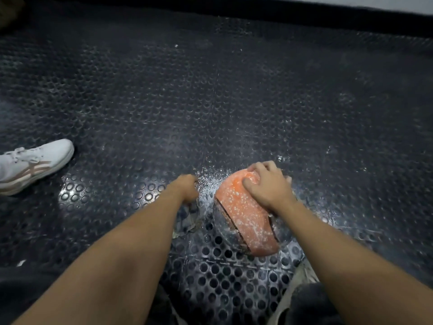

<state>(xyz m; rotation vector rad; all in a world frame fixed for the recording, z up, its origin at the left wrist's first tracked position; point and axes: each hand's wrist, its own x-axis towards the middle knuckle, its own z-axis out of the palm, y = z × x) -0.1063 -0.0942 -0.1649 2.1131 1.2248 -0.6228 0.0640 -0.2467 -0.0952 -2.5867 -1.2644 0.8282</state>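
We take the work in hand to be scrubbing the black studded rubber floor mat (210,102), and we judge it barely begun. Our right hand (269,186) lies over the far end of the orange rounded plastic scrubbing block (246,219). The fingers curl round its far edge and the thumb presses on top, so the grasp is firm. The block sits low on the mat, directly in front of our knees, its back speckled with white flecks. What lies under it is too dark to make out.

Just left of the block, our left hand (187,190) is blurred, its fingers tucked under. A crumpled dark grey cloth (189,216) bunches out beneath it, so we judge that it grips the cloth.

A spray of white powder or foam (208,182) lies between that hand and the block. Only this small patch looks treated; beyond the block the mat shows dull, dusty streaks, so most of the surface is left to do.

Well to the left of the block rests a white laced sports shoe with tan stripes (35,164), which would need to shift once we work that way. Far beyond the block a dark band (304,17) marks the mat's edge. Our dark-clothed knee (304,301) is close behind the block, limiting the backstroke.
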